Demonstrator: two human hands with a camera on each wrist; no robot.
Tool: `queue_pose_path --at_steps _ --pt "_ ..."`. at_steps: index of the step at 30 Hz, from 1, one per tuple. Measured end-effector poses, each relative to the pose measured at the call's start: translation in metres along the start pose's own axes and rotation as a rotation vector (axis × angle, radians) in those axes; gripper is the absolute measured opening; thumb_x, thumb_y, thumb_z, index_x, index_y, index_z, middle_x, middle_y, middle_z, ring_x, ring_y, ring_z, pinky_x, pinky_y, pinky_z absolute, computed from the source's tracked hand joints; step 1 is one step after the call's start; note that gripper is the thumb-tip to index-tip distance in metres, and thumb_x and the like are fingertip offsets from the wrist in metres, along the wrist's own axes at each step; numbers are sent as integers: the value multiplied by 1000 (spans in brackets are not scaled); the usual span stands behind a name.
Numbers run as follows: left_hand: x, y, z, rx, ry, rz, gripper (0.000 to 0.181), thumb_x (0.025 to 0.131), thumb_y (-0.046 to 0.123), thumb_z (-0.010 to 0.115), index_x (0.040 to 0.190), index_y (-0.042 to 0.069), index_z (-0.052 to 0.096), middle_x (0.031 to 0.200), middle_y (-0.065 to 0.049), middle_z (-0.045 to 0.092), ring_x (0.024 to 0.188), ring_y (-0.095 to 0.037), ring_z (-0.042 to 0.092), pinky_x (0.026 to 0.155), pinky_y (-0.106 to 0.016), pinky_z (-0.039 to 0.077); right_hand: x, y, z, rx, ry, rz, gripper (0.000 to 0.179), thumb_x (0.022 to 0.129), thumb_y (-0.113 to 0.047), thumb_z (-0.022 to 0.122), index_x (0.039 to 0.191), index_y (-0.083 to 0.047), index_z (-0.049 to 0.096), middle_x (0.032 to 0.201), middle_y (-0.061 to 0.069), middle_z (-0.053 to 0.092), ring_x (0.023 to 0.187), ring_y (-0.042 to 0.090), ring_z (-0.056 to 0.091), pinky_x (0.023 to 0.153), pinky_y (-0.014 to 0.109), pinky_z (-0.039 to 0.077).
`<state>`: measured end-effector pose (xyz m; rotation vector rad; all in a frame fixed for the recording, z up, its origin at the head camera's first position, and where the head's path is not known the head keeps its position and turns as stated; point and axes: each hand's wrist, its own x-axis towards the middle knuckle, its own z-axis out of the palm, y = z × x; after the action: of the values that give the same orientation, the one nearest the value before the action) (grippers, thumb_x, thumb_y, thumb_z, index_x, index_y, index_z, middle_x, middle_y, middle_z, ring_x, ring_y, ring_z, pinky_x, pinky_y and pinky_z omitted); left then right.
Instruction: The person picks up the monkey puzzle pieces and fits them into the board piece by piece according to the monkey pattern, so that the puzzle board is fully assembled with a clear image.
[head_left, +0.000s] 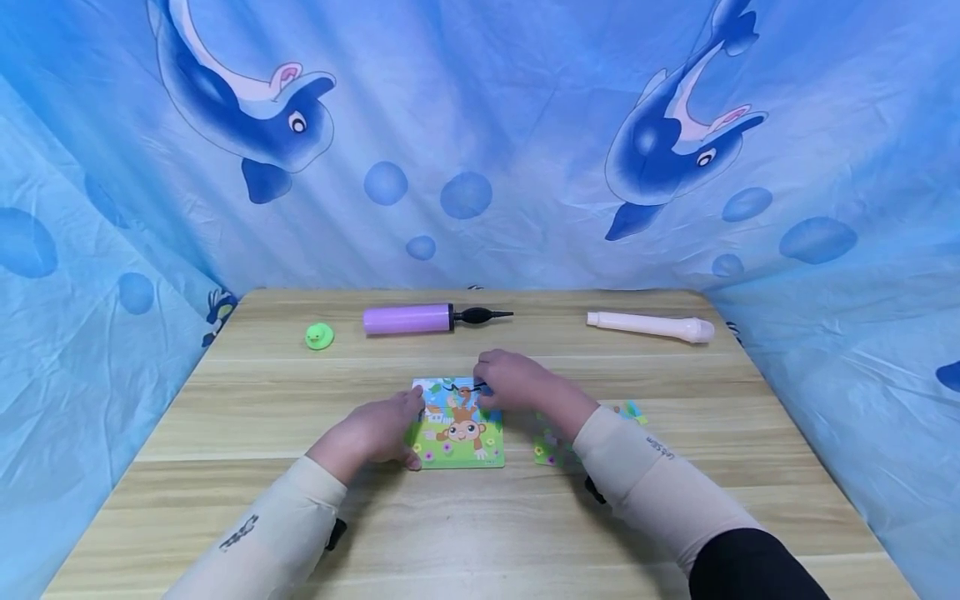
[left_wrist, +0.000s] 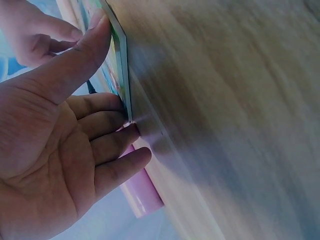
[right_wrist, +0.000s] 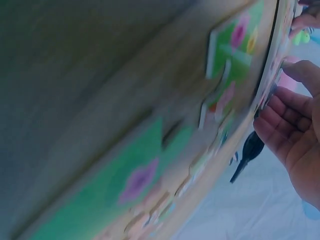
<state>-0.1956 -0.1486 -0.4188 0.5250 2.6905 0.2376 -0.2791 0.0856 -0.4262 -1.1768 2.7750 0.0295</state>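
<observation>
A jigsaw puzzle [head_left: 461,433] with a cartoon monkey on a green and blue ground lies flat on the table, slightly left of centre. My left hand [head_left: 382,425] touches its left side, fingers along the edge and thumb [left_wrist: 95,45] over the front corner. At the far right corner, my right hand [head_left: 517,382] reaches over, its thumb and fingertips at the board and apart from each other; no piece shows between them. Several loose puzzle pieces [right_wrist: 145,180] lie right of the board, partly hidden under my right forearm in the head view.
Along the back of the table lie a green toy duck [head_left: 319,337], a purple hand pump [head_left: 408,319] with a black nozzle, and a pale pink stick [head_left: 648,326] with a bulbous end. Blue dolphin-print cloth [head_left: 540,133] hangs behind the table and along its sides.
</observation>
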Motion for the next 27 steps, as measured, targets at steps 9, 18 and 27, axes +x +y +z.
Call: queue_pose_path --at_steps 9,18,27 --pt "2 0 -1 -4 -10 1 104 69 37 87 150 0 33 160 -20 24 144 -40 31 114 -56 33 5 -11 3 -25 2 -6 25 93 -34 65 102 -12 69 91 -2 54 80 13 48 74 28 50" --pt "2 -1 -1 -8 -7 -1 106 69 38 87 151 1 32 161 -19 23 144 -40 31 114 -56 33 7 -18 5 -93 0 -23 25 95 -33 64 107 -13 74 91 -4 54 81 12 48 73 24 49" --pt "-1 -1 -3 -12 -14 -2 104 71 37 86 152 0 31 161 -20 24 144 -40 31 114 -55 33 7 -26 -2 -59 -26 20 21 92 -31 69 103 -15 75 89 -5 57 82 12 49 74 24 50"
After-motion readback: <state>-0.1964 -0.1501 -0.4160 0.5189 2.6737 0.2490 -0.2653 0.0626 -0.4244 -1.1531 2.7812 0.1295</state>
